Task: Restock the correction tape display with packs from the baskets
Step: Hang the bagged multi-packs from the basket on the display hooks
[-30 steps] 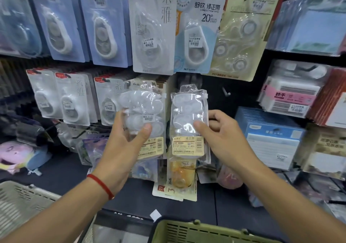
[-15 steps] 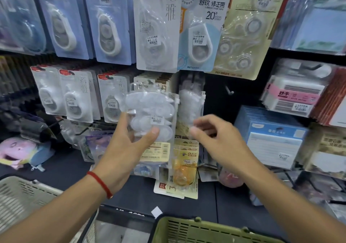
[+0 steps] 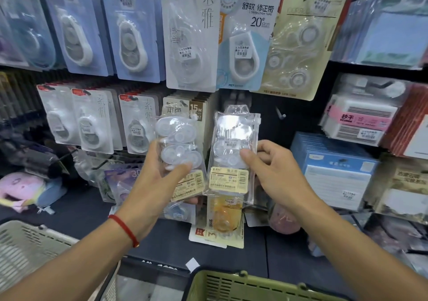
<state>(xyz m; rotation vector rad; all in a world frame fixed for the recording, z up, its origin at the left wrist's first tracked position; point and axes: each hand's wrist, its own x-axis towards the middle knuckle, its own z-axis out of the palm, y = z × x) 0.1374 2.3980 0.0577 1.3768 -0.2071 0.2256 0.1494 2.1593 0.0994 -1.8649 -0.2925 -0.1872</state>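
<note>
Clear plastic is what both hands deal with in the head view, the only view there is: the left hand (image 3: 154, 182) holds a small stack of clear packs (image 3: 179, 154) upright, its thumb pressed across the front blisters and the other fingers hidden behind the stack, which by my reading keeps the supply close to the hooks so that one pack at a time can be peeled off. The right hand (image 3: 275, 173) pinches a single pack (image 3: 232, 152) by its right edge, thumb on the front and curled fingers behind, with the hang hole at the top left free; that grip suits threading the hole onto a peg. The bare peg (image 3: 281, 116) juts from the dark board just right of the pack's top, so it looks like the target, though the hole is not yet on it. Below hang yellow packs (image 3: 225, 217) on their own hook, and to the left carded tapes (image 3: 136, 124) fill the row, so the gap here is likely the one being filled. A green basket (image 3: 243, 284) sits at the bottom edge and a grey basket (image 3: 27, 247) at lower left; their contents cannot be seen
</note>
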